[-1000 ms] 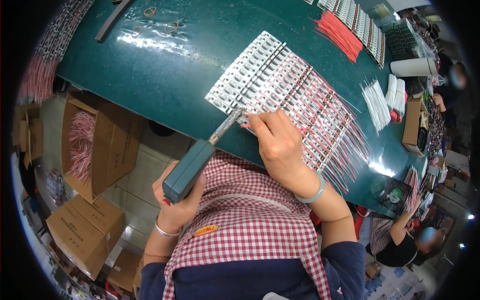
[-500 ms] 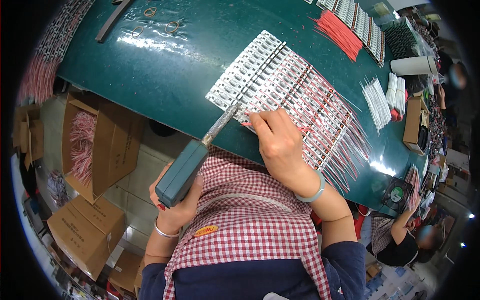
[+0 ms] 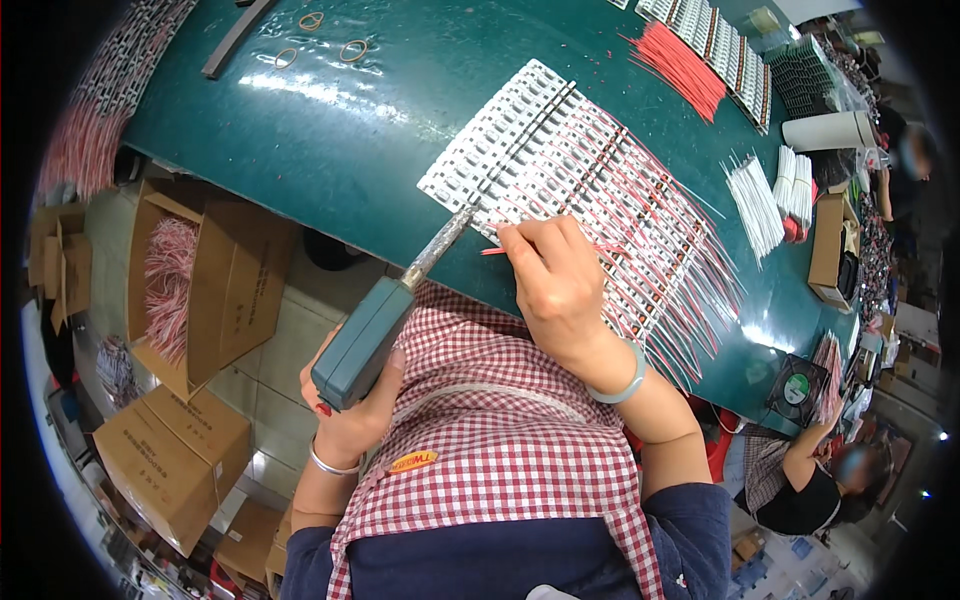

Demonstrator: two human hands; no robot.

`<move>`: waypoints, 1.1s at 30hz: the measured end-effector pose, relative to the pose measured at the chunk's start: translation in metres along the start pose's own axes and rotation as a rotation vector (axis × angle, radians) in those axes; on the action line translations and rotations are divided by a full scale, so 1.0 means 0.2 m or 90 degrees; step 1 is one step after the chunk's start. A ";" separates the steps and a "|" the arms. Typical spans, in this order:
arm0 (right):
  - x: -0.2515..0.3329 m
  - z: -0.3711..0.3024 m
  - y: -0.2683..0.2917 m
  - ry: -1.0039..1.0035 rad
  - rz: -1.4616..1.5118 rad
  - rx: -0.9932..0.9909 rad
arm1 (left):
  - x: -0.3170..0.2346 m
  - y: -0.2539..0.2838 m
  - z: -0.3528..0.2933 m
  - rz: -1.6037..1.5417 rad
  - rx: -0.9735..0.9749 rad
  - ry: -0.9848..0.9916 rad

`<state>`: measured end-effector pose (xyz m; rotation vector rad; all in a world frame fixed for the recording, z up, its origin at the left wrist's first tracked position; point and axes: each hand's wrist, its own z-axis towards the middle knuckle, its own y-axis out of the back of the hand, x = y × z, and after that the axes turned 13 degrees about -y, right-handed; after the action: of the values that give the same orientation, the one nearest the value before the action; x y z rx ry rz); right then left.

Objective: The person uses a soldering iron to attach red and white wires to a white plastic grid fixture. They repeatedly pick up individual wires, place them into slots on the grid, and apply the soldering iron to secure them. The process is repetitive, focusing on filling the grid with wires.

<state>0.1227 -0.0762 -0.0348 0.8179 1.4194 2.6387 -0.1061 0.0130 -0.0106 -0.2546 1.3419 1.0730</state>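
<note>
My left hand [image 3: 352,418] is closed around the dark green body of a soldering gun [image 3: 366,335]. The gun's long metal tip reaches up to the near left edge of a white panel of small circuit boards [image 3: 505,125] on the table. Just right of that tip, my right hand [image 3: 558,285] pinches a thin red wire [image 3: 491,251], whose end sticks out left of the fingertips. Whether the tip touches a board is too small to tell. Rows of red and white wires [image 3: 690,270] fan from the panel toward the right; my right hand covers part of its near edge.
Bundles of red wires [image 3: 677,72] and white wires [image 3: 752,208] lie farther right on the green table [image 3: 330,150]. A black fan [image 3: 795,388] stands at its right edge. An open carton [image 3: 225,280] of wires is below left. Another person [image 3: 800,480] sits at the right.
The view has shifted slightly, so the table and cartons appear a little to the right. Both hands keep nearly the same place and grip.
</note>
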 end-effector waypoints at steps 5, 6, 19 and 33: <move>0.00 -0.01 -0.02 -0.014 0.003 0.012 | 0.00 -0.01 0.01 0.022 0.011 -0.026; 0.00 -0.01 -0.02 -0.013 0.001 0.015 | 0.00 -0.01 0.01 0.030 0.015 -0.034; -0.01 0.00 -0.02 -0.001 -0.011 0.030 | -0.02 -0.01 0.04 0.069 0.046 -0.055; 0.00 0.00 -0.01 0.004 -0.022 0.036 | 0.04 0.00 -0.09 0.010 -0.020 -0.016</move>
<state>0.1223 -0.0752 -0.0353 0.7829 1.5031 2.5896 -0.1179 0.0048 -0.0233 -0.2526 1.3074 1.1073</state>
